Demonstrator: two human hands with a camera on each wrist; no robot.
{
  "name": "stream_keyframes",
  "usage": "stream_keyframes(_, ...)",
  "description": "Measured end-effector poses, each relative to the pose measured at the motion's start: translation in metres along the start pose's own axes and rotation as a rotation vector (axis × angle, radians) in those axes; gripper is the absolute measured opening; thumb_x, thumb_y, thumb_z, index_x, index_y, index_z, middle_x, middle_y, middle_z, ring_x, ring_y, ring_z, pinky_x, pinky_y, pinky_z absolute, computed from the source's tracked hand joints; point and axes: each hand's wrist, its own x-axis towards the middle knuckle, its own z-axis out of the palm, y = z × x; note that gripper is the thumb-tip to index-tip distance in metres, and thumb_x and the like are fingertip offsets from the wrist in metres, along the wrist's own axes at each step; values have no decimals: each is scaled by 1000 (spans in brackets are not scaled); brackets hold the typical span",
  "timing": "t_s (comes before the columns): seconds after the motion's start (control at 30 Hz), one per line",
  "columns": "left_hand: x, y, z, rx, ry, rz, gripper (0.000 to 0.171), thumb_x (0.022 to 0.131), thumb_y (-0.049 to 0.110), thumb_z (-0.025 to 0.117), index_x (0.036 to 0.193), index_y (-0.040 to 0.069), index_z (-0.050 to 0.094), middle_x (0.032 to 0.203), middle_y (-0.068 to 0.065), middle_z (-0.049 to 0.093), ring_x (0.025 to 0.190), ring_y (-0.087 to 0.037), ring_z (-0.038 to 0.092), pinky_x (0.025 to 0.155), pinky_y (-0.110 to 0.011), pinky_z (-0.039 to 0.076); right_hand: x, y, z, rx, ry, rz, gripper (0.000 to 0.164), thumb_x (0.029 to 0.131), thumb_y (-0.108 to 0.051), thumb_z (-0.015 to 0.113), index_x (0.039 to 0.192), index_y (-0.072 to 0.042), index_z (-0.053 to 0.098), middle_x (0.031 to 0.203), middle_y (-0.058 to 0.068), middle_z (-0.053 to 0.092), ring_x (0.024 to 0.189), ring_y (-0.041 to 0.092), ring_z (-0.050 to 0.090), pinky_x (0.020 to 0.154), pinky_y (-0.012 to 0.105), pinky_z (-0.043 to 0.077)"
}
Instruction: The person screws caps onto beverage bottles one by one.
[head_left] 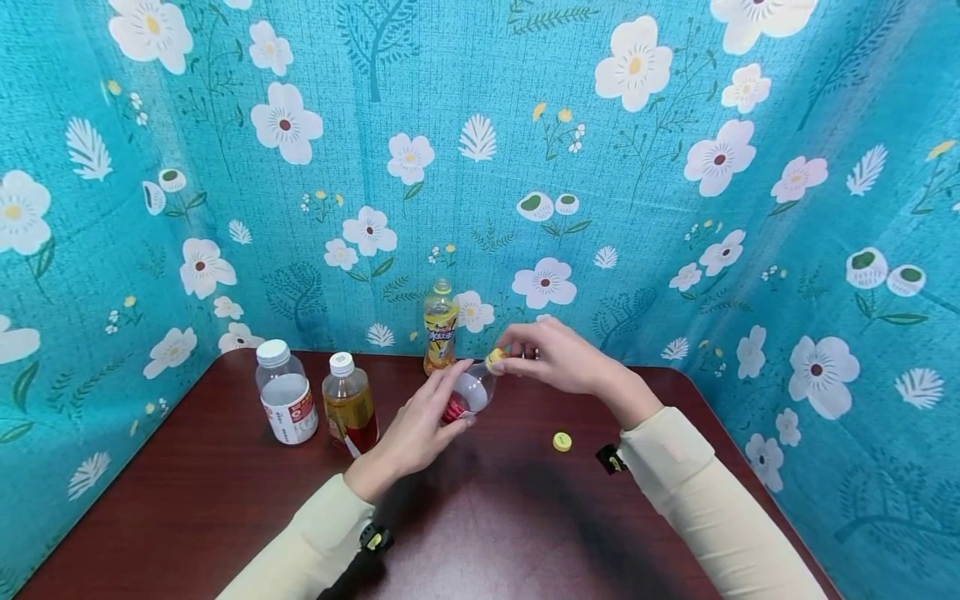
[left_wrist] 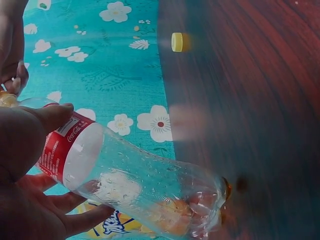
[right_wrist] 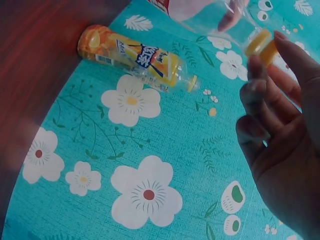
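Left hand (head_left: pixel 420 425) is gripping the bottle (left_wrist: pixel 137 167), neck kinda slanting right, where right hand (head_left: pixel 553 354) is pinching the yellow cap (head_left: pixel 495 359).

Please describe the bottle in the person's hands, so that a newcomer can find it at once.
Above the brown table, the left hand holds the bottle while the right hand pinches its yellow cap. Its red Coca-Cola label and tilt distinguish it from the three upright bottles.

The red-labelled bottle (right_wrist: pixel 204 21) loses its base beyond the right wrist view's top edge.
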Motion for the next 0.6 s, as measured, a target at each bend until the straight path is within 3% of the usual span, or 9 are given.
stream_keyframes(0.13,0,0,1,-6,-3,3,86,89,28,82,159,31,31,142,-7,50,122,-24,58,97,-51,55,1,-4,3,-90,50,44,20,97,-44,70,91,-24,70,61,-13,57,52,10,50,49,30,39)
stream_keyframes(0.27,-1,0,2,-8,-8,9,87,89,28,81,160,30,30,142,-7,50,122,-23,57,96,-50,55,2,-5,6,-168,66,85,29,98,-53,64,89,-26,71,60,-14,56,52,9,49,48,30,39)
stream_keyframes(0.37,1,0,1,-7,-5,15,87,90,28,81,160,28,30,142,-7,50,122,-23,58,97,-49,55,0,-4,4,-145,66,96,32,100,-54,59,104,-26,73,70,-14,61,57,9,53,51,32,44)
stream_keyframes(0.5,2,-1,1,-7,1,9,86,90,28,81,160,28,30,142,-7,51,122,-24,58,97,-48,55,-3,-1,-1,-31,16,64,37,102,-45,60,131,-22,66,91,-12,66,68,9,61,62,34,52)
stream_keyframes(0.6,1,-2,0,-8,3,0,87,89,27,82,159,30,30,142,-7,51,122,-24,58,97,-48,55,-3,1,-4,27,-52,36,39,101,-37,65,136,-20,64,101,-9,66,78,8,64,70,35,54)
